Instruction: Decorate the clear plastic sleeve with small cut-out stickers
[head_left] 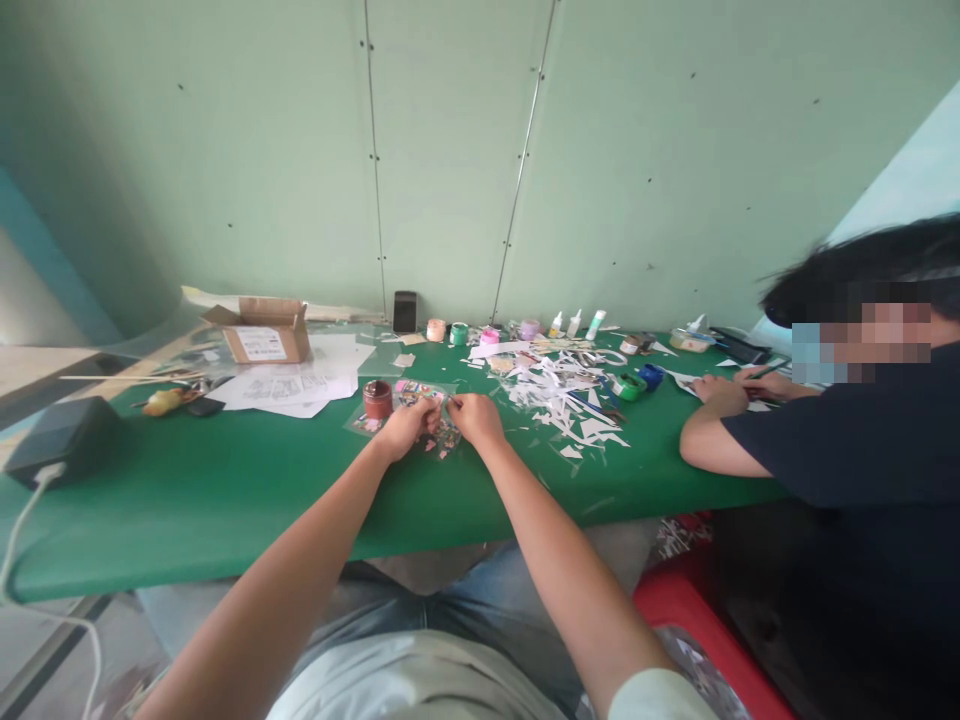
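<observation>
Over the green tabletop, my left hand point(406, 424) is closed, its fingers curled together above a clear plastic sheet with small colourful printed pieces point(442, 437). Close beside it, my right hand point(477, 418) pinches with thumb and forefinger. Whatever either hand holds is too small or hidden to make out. A narrow gap separates the two hands. Left of my left hand, an open jar of reddish-brown paint point(377, 402) stands on the plastic sheet.
White paper scraps point(574, 390) are heaped to the right, near green point(628, 386) and blue paint jars point(649, 376). A cardboard box point(265, 332), printed sheets point(300, 385) and a black power box point(64, 440) lie left. A phone point(405, 312) leans on the wall. A co-worker point(795, 430) sits right.
</observation>
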